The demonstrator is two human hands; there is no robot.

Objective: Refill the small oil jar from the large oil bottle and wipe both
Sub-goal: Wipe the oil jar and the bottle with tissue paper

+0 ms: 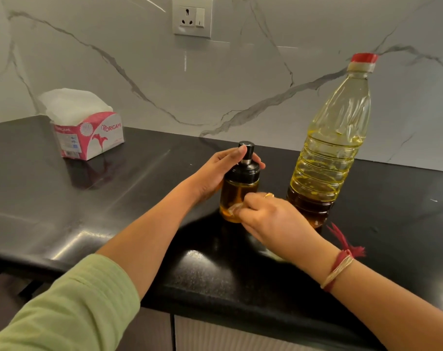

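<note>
Near centre of the frame, on black stone counter (114,198): small clear glass oil jar (238,196) with black pump lid, upright, base on the counter. Long axis vertical, nozzle end up toward the top of the frame. Looks filled with amber oil most of the way to the lid.

Held at the lid by left hand (219,171), fingers and thumb curled round the black top from the left side. Touched low on the glass wall by right hand (268,219), fingertips pinched on a small wad of white tissue (233,207) pressed against the jar.

Probably weighty for its size, rigid, breakable, and slick wherever oil has run. Best gripped at the lid or shoulder, leaving the wall free for wiping and steadying against tipping.

Just right of the jar, behind the right hand: large clear plastic oil bottle (334,148), red cap on, upright, long axis vertical, cap toward the upper right. Well over half full, so likely heavy. Thin ribbed plastic, apt to dent and slip under a squeeze. Best taken round the ribbed waist, other hand near the base.

Upper left, well apart: pink and white tissue box (91,135).
</note>
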